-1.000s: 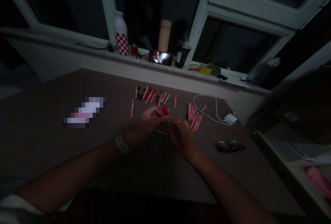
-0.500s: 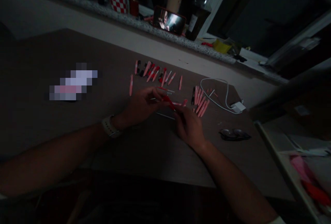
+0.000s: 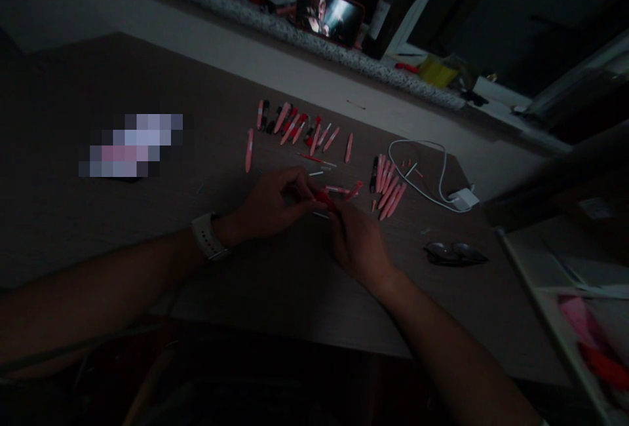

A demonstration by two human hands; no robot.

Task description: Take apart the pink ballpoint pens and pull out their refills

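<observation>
My left hand [image 3: 272, 202] and my right hand [image 3: 362, 239] meet over the table. Both are closed on a small red pen part [image 3: 325, 199], mostly covered by the fingers. Just beyond lie a pink pen barrel [image 3: 337, 189] and a curved pink piece [image 3: 354, 190]. A thin red-tipped refill [image 3: 310, 158] rests farther back, with a white stick [image 3: 316, 174] nearer the hands. To the right is a bundle of pink pens [image 3: 386, 177]; a row of pink, red and black pens [image 3: 293, 126] stretches along the back.
A white cable with a charger [image 3: 463, 199] and folded glasses [image 3: 455, 253] lie on the right. At the left is a blurred-out object [image 3: 135, 144]. A phone [image 3: 330, 14] and a dark bottle [image 3: 386, 23] stand on the windowsill. Open shelving borders the table's right side.
The red part has dropped lower between my fingers and shows less than before. My hands have drawn slightly closer together. The whole view has shifted a little.
</observation>
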